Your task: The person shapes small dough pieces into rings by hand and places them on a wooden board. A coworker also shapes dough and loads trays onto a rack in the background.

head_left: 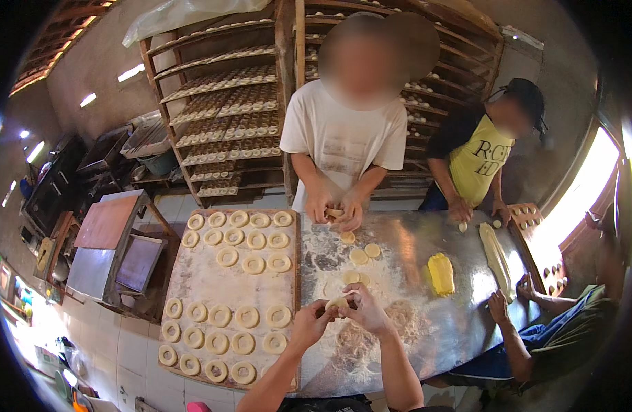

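Over the near middle of the floured metal table, both my hands hold one small pale piece of dough (pixel 336 303). My left hand (pixel 309 327) pinches its left side. The fingers of my right hand (pixel 368 309) close on its right side and partly cover it, so its full shape is hidden. Just beyond my fingers lie several flat dough discs (pixel 358 256). To the left, a floured wooden board (pixel 223 285) carries rows of dough rings (pixel 220 316), grouped at its far and near ends.
Across the metal table (pixel 405 237), a person in a white shirt works dough. A yellow slab (pixel 440 275) and a long dough strip (pixel 494 261) lie to the right, where two more people work beside a tray (pixel 553 275). Behind stand racks (pixel 223 96) of dough pieces.
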A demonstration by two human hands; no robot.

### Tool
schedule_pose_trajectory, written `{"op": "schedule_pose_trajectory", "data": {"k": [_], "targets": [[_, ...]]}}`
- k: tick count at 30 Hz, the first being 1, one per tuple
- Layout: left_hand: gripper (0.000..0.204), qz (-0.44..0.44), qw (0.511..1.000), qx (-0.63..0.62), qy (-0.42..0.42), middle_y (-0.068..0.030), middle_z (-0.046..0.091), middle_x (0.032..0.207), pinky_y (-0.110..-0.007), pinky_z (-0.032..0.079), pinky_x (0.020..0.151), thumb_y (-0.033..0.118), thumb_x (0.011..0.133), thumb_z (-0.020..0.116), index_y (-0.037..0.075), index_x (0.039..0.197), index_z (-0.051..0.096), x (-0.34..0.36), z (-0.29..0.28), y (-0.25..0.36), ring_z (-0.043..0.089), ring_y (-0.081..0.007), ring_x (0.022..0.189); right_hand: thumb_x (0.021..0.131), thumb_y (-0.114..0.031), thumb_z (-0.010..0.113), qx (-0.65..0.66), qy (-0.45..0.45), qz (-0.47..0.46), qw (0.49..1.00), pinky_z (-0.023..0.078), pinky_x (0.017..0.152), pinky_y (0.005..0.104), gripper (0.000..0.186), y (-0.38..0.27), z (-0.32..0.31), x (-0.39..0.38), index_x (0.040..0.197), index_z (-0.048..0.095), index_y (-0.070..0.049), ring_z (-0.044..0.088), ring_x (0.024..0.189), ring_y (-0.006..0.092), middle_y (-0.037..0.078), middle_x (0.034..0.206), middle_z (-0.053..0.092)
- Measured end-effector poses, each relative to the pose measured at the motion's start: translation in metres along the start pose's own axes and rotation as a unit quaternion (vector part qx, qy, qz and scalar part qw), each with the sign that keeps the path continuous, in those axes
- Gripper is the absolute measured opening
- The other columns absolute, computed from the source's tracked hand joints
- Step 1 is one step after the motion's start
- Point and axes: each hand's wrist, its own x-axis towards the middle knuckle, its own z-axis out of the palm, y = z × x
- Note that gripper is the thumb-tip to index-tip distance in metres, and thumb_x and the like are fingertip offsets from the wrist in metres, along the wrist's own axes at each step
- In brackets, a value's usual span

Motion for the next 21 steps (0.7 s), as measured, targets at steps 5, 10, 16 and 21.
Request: {"op": "schedule_pose_trajectory", "data": {"k": [5,10,16,21], "targets": [[0.027,0.005,0.994,-0.105,0.022,-0.0097,0.075,0.091,-0.027,0.055,0.076,0.018,0.095,0.071,-0.006,0.109,0.070,-0.017,0.021,0.023,0.071,-0.0132,0.085,0.092,0.001,0.069,-0.036,-0.012,0.007,0.999,0.053,0.081,0.0335,0.045,-0.028,-0.013,-0.023,0.127,0.042,-0.006,0.064,0.093,0.0181,0.011,0.102,0.068],[0.026,0.081,0.995,0.019,0.046,-0.0112,0.075,0.099,-0.030,0.055,0.077,0.008,0.086,0.077,0.001,0.111,0.071,-0.017,0.033,0.024,0.071,-0.0203,0.088,0.087,0.003,0.066,-0.130,0.165,0.042,0.977,0.051,0.084,0.0335,0.054,-0.011,-0.001,-0.013,0.134,0.043,-0.006,0.063,0.101,0.0217,0.011,0.111,0.065],[0.049,0.243,0.920,0.209,0.227,-0.0174,0.064,0.101,-0.050,0.051,0.081,-0.010,0.080,0.063,0.006,0.125,0.052,-0.025,0.066,0.011,0.060,-0.0411,0.096,0.087,0.000,0.060,0.137,0.024,0.034,0.990,0.046,0.096,0.0419,0.058,0.027,-0.006,-0.024,0.142,0.044,-0.007,0.059,0.112,0.0250,0.014,0.122,0.059],[0.046,0.217,0.967,-0.069,0.117,-0.0153,0.054,0.110,-0.047,0.052,0.085,-0.012,0.085,0.054,-0.001,0.129,0.043,-0.033,0.074,0.007,0.061,-0.0283,0.095,0.096,-0.023,0.060,0.341,-0.050,0.039,0.938,0.049,0.085,0.0336,0.031,0.023,-0.017,-0.043,0.122,0.052,-0.009,0.065,0.096,0.0236,0.013,0.104,0.067]]}}
